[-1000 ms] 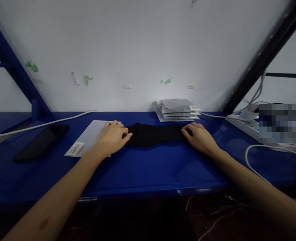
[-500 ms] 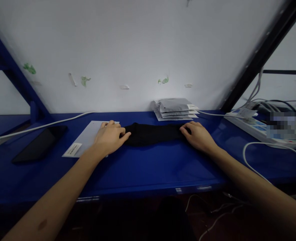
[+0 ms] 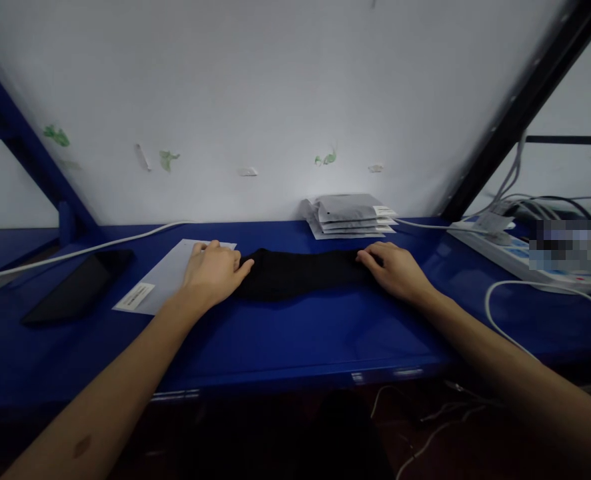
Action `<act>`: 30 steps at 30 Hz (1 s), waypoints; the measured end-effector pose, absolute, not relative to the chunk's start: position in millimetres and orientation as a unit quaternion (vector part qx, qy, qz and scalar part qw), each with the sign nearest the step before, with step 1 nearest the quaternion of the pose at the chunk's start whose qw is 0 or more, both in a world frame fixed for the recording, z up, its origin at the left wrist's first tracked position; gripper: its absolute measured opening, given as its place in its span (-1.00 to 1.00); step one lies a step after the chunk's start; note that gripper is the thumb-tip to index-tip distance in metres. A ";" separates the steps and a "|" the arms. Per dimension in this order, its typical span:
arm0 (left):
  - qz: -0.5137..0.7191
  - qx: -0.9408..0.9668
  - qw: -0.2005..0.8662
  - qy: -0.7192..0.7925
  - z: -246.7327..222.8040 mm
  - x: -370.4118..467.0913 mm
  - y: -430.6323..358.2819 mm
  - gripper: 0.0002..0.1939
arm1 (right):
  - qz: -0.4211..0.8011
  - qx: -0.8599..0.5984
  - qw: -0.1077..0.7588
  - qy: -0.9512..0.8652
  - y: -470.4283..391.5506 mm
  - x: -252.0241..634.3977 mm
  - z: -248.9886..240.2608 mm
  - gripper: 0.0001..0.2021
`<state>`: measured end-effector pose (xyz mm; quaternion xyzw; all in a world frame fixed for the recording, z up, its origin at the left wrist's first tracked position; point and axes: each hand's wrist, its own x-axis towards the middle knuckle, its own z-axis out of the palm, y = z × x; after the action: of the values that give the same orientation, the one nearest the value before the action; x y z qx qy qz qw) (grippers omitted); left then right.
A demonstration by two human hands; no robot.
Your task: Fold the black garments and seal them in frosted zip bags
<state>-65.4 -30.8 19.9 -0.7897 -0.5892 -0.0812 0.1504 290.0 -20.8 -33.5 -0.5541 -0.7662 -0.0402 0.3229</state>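
Note:
A long strip of black cloth [image 3: 300,273], perhaps a sock, lies stretched sideways across the blue table [image 3: 295,347]. Its left end is under the thumb and curled fingers of my left hand [image 3: 215,272], which also rests over a flat grey mailer bag [image 3: 163,279]. That bag carries a white label at its lower left corner and is partly covered by the hand. At the other end of the cloth, my right hand [image 3: 393,268] grips the tip between thumb and fingers. Dark fabric hides its exact shape.
A stack of grey mailer bags [image 3: 350,217] stands against the wall at the back. To the left are a dark phone [image 3: 78,287] and a white cable [image 3: 100,248]. A white power strip [image 3: 510,257] with tangled cables lies at the right, partly blurred out.
My left hand has slid slightly left with its end of the black cloth, and the flat mailer bag has shifted left too. My right hand has hardly moved.

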 end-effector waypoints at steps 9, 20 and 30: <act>-0.091 -0.788 0.138 -0.594 17.1 -67.6 -28.4 -0.71 | -0.041 -0.558 0.324 -0.763 -20.6 289.7 -33.9 -0.74; -0.088 -0.792 0.136 -0.588 15.3 -71.0 -26.8 -0.65 | -0.035 -0.557 0.328 -0.762 -22.3 288.5 -31.7 -0.73; -0.078 -0.792 0.134 -0.591 19.0 -69.9 -29.0 -0.71 | -0.029 -0.560 0.316 -0.765 -22.8 288.0 -31.3 -0.72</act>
<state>-69.9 -29.0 19.0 -0.7916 -0.5911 -0.0782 0.1341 288.0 -22.8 -31.3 -0.5597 -0.7655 -0.0292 0.3161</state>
